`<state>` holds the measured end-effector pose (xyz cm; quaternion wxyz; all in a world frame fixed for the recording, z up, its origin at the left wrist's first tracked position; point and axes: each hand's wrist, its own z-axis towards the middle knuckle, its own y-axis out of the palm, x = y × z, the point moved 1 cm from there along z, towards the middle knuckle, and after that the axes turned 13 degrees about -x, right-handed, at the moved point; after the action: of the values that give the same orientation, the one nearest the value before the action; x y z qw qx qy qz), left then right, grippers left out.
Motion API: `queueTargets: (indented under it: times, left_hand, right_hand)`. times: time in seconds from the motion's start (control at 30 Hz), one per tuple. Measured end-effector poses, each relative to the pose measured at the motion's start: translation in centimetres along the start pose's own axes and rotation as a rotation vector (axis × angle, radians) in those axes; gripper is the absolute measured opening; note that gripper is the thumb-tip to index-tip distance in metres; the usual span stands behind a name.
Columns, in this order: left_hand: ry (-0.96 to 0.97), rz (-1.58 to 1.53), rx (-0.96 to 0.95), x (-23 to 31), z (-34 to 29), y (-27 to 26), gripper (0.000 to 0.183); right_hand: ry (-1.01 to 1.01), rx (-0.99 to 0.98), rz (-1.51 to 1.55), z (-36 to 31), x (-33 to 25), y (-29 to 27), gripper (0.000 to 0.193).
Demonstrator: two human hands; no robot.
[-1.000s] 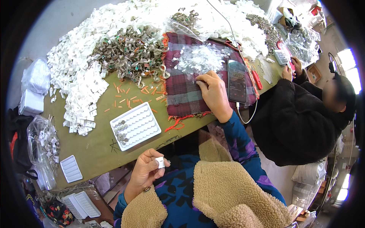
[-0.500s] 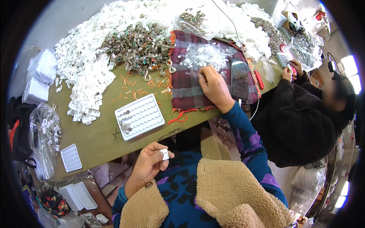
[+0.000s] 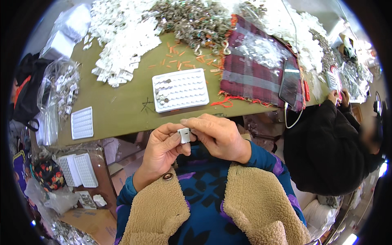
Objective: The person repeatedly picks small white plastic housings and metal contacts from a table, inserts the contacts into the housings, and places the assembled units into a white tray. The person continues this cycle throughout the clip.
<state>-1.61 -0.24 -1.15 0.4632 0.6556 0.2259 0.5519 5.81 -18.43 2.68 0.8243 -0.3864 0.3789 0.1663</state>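
In front of my chest, my left hand (image 3: 157, 153) pinches a small white square piece (image 3: 185, 136) with a dark slot in its face. My right hand (image 3: 222, 136) has its bent fingers at the upper right edge of that piece; whatever its fingertips hold is hidden. Just beyond the hands, on the table, lies a white tray (image 3: 183, 107) with rows of round hollows, a few small metallic items at its left side. To its right is a plaid cloth (image 3: 234, 86) with a heap of small clear pieces (image 3: 265, 51).
Heaps of white pieces (image 3: 122, 53) and metallic items (image 3: 192, 22) cover the table's (image 3: 122, 108) far side, orange strips (image 3: 185, 64) before them. A phone (image 3: 289, 85) with a white cable lies on the cloth. A second tray (image 3: 82, 123) is at left; a co-worker (image 3: 326, 151) sits at right.
My right hand has come from the clear pieces on the cloth to the white piece in my left hand. The view has shifted, so the table appears higher.
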Motion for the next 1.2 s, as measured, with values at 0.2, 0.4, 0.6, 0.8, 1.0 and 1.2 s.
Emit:
queueTargets:
  times: [0.2,0.4,0.6,0.8,1.0,1.2]
  left_hand:
    - [0.004,0.028,0.060,0.7,-0.8,0.0,0.021]
    - [-0.063,0.116,0.131,0.6,-0.6,-0.4,0.019]
    - [-0.030,0.305,0.204,0.1,-0.2,0.2,0.019]
    - [0.013,0.157,0.198,0.5,-0.3,0.3,0.020]
    - [0.033,0.178,0.219,0.9,-0.6,0.1,0.018]
    - [0.101,0.062,0.133,3.7,-1.0,-1.2,0.023]
  right_hand:
    - [-0.110,-0.148,-0.042,1.6,-0.4,0.4,0.061]
    - [-0.064,-0.323,-0.137,2.0,-0.7,-0.5,0.068]
    - [0.061,-0.284,-0.144,1.4,-1.0,0.2,0.059]
    - [0.387,-0.076,0.252,0.5,-0.5,1.0,0.013]
    - [0.234,-0.047,0.016,2.2,-1.0,1.6,0.011]
    - [0.338,-0.318,0.287,6.9,0.2,0.2,0.010]
